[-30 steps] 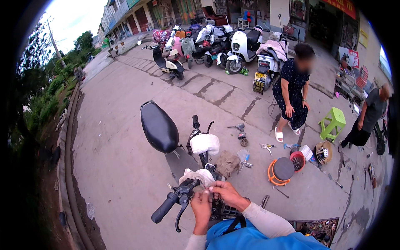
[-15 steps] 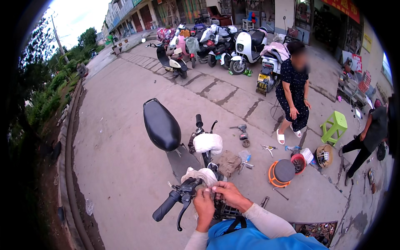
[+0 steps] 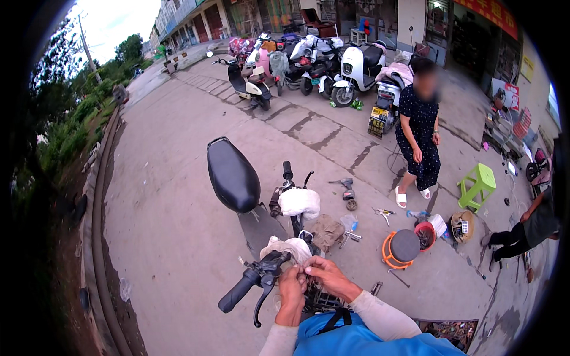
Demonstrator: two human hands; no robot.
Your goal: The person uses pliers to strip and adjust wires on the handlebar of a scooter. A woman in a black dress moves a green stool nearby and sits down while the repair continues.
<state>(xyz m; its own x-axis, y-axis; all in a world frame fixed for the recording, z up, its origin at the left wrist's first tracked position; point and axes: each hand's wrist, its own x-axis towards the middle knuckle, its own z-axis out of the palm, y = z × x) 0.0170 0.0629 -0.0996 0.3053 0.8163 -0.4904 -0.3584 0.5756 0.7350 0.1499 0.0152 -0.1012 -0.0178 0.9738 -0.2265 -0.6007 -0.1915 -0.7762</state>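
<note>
My left hand and my right hand meet at the front of a partly stripped scooter. The fingers of both are pinched close together, and whatever lies between them is too small to make out. Just beyond the fingertips, a whitish cloth is wrapped round the middle of the handlebar. Left of my hands are the black handlebar grip and its brake lever. Another white cloth covers part of the far side of the bar, near the far grip. The black seat stands behind.
Right of the scooter lie a brown cloth, a cordless drill and pliers. An orange-rimmed stool, red bucket and green stool stand farther right. One person sits there; another bends over.
My hands stay pinched at the same spot with only slight finger movement. The person at the right edge has bent lower, and the seated person's arm has shifted.
</note>
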